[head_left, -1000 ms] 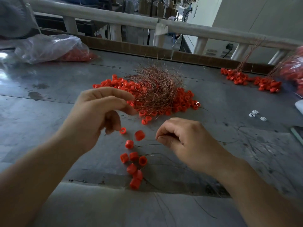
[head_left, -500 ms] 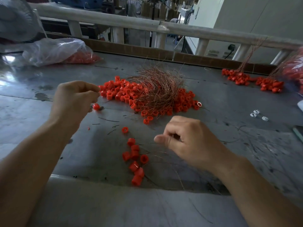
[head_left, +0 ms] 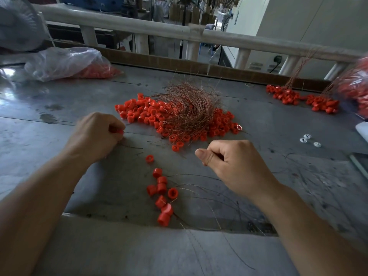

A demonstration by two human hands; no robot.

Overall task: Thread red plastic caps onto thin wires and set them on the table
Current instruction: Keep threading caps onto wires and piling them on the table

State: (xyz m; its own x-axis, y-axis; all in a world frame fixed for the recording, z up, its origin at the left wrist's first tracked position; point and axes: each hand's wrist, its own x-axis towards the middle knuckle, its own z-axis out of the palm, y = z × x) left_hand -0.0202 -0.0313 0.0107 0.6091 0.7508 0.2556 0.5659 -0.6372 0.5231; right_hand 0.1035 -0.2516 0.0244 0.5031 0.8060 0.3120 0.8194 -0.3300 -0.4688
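Shot from a single wide-angle camera worn on the head, facing forward and down onto the bench [head_left: 59, 120]. Close in: forearms entering at 7 and 5 o'clock, left hand [head_left: 97, 134] and right hand [head_left: 237, 166] mid-frame, near enough to show a red cap [head_left: 119, 131] pinched at the left fingertips. Far railing [head_left: 159, 30] bowed across 12 o'clock.

At far left we see a grey fan [head_left: 18, 26] behind a clear plastic bag [head_left: 63, 62]. A pale railing [head_left: 159, 29] runs across the back above a cardboard strip [head_left: 219, 69], and we spot three small white plastic pieces [head_left: 307, 136] at right.
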